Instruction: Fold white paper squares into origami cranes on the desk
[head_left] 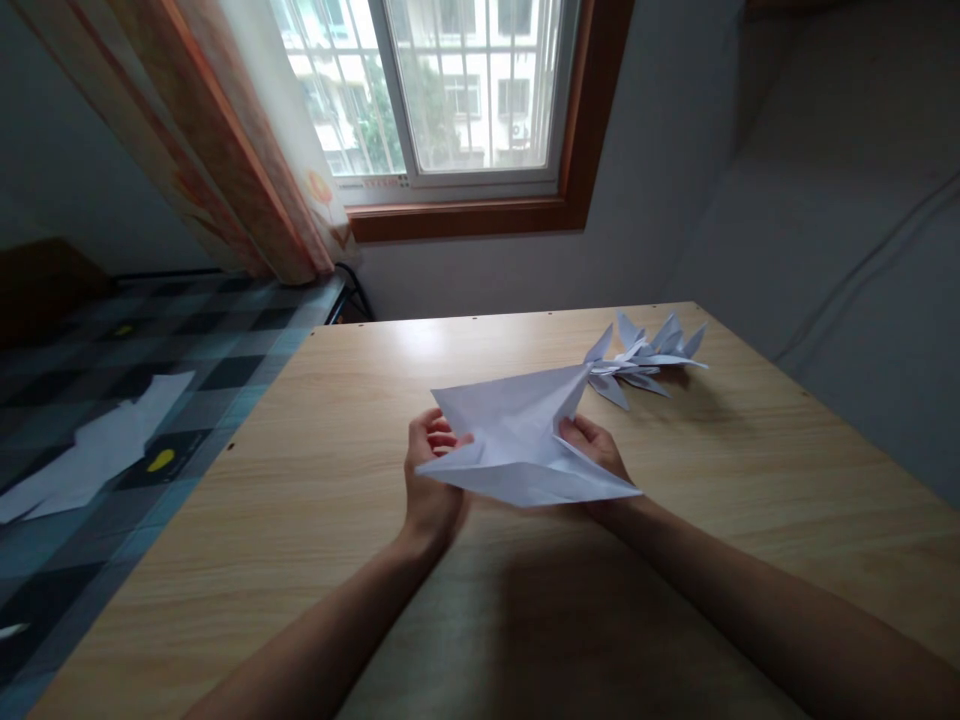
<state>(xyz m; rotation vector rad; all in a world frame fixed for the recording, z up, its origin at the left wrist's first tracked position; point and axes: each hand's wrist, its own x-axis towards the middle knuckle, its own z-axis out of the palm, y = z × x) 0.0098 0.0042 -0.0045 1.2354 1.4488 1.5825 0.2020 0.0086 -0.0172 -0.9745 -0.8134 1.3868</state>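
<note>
Paper sheet [517, 440], white, partly folded into a creased, pointed form. It is held just above a light wooden table [720, 480], near the middle. The long axis runs left to right, with the sharpest tip pointing right and slightly toward the person. A second corner rises away toward the window [450, 90].

Left hand [431, 475]: fingers curled closed over the sheet's left corner, gripping it.

Right hand [596, 450]: partly hidden behind the sheet, fingers narrowed in a pinch on the paper near the central crease.

Cluster of white folded paper shapes with pointed wings [645, 360]: lying on the table beyond the right hand, apart from the sheet.

Loose white sheets [97, 450]: lying on a dark checked bed cover [225, 375] to the left.
</note>
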